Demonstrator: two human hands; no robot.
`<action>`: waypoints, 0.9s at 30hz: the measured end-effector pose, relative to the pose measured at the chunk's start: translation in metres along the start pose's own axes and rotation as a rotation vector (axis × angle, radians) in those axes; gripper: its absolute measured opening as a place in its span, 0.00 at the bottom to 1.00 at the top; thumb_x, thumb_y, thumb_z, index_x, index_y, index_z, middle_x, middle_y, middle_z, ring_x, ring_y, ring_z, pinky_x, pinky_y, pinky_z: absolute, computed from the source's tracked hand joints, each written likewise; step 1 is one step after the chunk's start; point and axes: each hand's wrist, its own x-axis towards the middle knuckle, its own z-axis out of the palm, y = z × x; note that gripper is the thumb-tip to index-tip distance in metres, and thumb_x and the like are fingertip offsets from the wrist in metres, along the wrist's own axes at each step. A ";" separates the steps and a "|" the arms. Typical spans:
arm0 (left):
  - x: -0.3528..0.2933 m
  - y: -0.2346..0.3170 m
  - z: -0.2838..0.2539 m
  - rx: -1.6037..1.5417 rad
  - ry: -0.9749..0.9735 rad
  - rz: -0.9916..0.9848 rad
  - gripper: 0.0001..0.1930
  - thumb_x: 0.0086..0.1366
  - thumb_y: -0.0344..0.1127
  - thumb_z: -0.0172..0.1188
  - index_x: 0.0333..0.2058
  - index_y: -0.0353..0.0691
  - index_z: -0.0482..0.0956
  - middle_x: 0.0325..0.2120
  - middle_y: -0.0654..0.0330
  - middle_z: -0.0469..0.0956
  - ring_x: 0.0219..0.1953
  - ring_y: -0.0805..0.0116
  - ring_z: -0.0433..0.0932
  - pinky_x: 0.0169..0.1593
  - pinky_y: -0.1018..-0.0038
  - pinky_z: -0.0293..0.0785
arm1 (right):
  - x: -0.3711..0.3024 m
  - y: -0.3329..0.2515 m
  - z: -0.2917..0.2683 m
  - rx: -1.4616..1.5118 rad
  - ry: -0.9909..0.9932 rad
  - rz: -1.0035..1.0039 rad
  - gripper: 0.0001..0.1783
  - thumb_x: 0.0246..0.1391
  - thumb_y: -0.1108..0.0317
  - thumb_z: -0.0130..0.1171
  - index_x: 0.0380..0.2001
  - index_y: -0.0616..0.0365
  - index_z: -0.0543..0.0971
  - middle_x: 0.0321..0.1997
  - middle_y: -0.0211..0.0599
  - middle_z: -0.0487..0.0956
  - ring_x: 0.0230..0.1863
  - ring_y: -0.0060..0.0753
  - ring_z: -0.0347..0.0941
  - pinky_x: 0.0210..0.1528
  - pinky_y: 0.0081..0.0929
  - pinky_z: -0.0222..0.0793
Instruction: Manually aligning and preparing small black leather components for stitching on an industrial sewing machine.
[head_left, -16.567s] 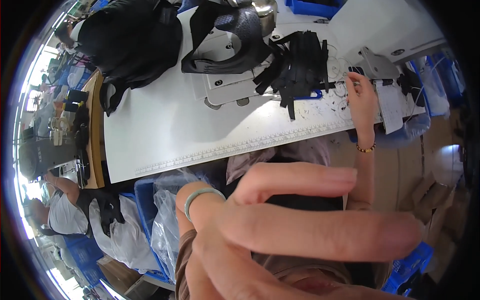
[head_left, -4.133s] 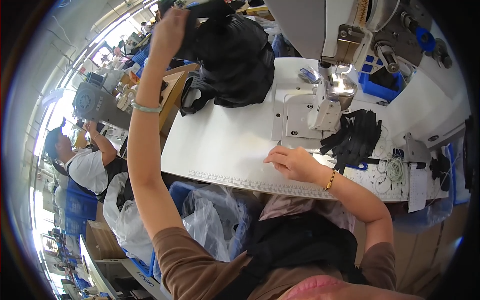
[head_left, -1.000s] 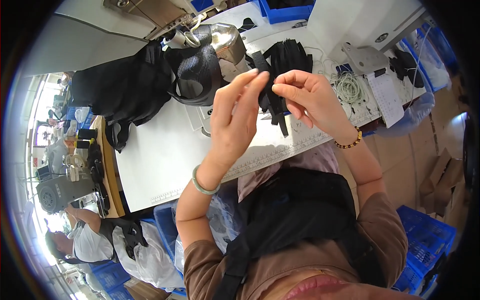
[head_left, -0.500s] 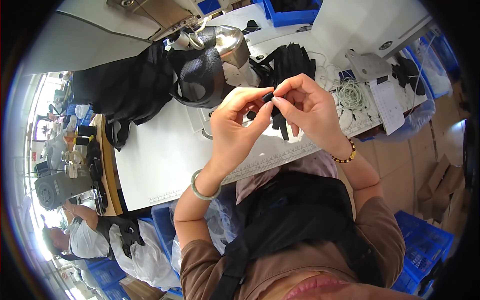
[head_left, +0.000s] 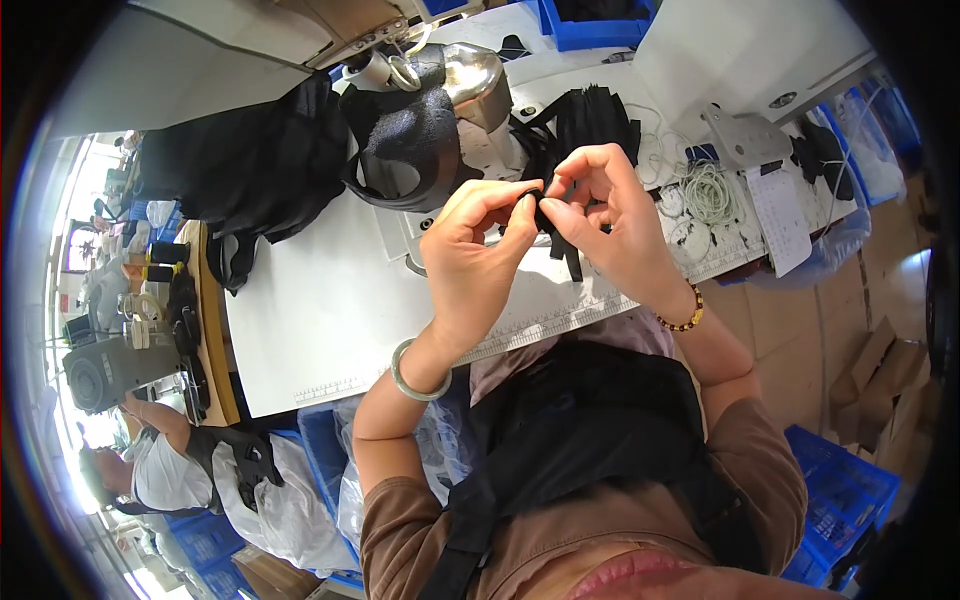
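Both hands are raised over the front of the white sewing table, fingertips meeting. Between them is a small black piece, perhaps fabric or strap; its exact kind is too small to tell. My left hand pinches it between thumb and forefinger. My right hand pinches its other side, thumb and forefinger bent. Behind the right hand lies a bundle of black strips, some ends hanging below the fingers. Beyond the left hand, black fabric with an opening lies by the shiny metal part of the machine.
A large heap of black fabric covers the table's left. A coil of pale cord and a paper sheet lie on the right. A blue bin stands at the back. Another person sits at lower left. A blue crate is on the floor.
The thumbs and forefingers have shifted slightly around the small black piece, and less of it shows now. The left hand has turned a little; the view has moved slightly.
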 end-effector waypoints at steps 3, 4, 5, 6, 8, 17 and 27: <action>-0.002 0.002 0.002 -0.172 0.032 -0.100 0.07 0.58 0.22 0.57 0.35 0.31 0.79 0.28 0.63 0.76 0.27 0.79 0.74 0.30 0.84 0.71 | -0.008 0.003 0.008 0.226 -0.012 0.098 0.16 0.55 0.71 0.55 0.43 0.59 0.63 0.33 0.29 0.71 0.24 0.11 0.65 0.21 0.09 0.60; -0.003 0.003 0.001 -0.173 0.036 -0.101 0.07 0.58 0.22 0.57 0.35 0.31 0.79 0.28 0.63 0.76 0.27 0.79 0.74 0.30 0.84 0.71 | -0.010 0.000 0.011 0.300 -0.031 0.148 0.16 0.56 0.71 0.53 0.45 0.58 0.61 0.32 0.30 0.71 0.24 0.12 0.65 0.21 0.10 0.62; -0.005 0.004 0.001 -0.309 0.038 -0.184 0.07 0.58 0.23 0.57 0.36 0.30 0.79 0.27 0.62 0.76 0.26 0.78 0.74 0.30 0.83 0.71 | -0.010 -0.002 0.010 0.300 -0.034 0.149 0.16 0.56 0.71 0.53 0.45 0.58 0.61 0.32 0.30 0.71 0.24 0.12 0.65 0.21 0.10 0.62; -0.008 0.004 -0.001 -0.443 0.042 -0.270 0.07 0.59 0.24 0.57 0.36 0.29 0.78 0.26 0.60 0.77 0.26 0.78 0.74 0.30 0.83 0.71 | -0.009 -0.004 0.008 0.340 -0.089 0.133 0.16 0.56 0.72 0.52 0.45 0.58 0.61 0.32 0.30 0.71 0.25 0.11 0.66 0.20 0.10 0.62; -0.013 0.007 -0.011 -0.407 -0.003 -0.309 0.07 0.60 0.25 0.56 0.36 0.29 0.77 0.26 0.59 0.77 0.26 0.76 0.74 0.29 0.82 0.71 | -0.003 -0.012 0.001 0.407 -0.214 0.149 0.15 0.56 0.74 0.50 0.46 0.58 0.61 0.29 0.31 0.72 0.26 0.12 0.67 0.22 0.10 0.62; 0.001 0.028 -0.046 -0.178 -0.278 -0.377 0.06 0.61 0.28 0.56 0.33 0.30 0.76 0.25 0.55 0.78 0.26 0.73 0.77 0.30 0.79 0.74 | 0.023 -0.039 -0.017 -0.196 -0.582 -0.036 0.19 0.53 0.74 0.56 0.49 0.55 0.66 0.30 0.29 0.72 0.24 0.14 0.65 0.25 0.14 0.62; 0.008 0.031 -0.048 -0.221 -0.245 -0.350 0.04 0.60 0.26 0.55 0.31 0.30 0.75 0.23 0.56 0.77 0.24 0.73 0.76 0.27 0.79 0.73 | 0.022 -0.036 -0.013 -0.468 -0.329 -0.328 0.13 0.48 0.67 0.63 0.39 0.54 0.76 0.29 0.29 0.70 0.26 0.22 0.68 0.27 0.18 0.65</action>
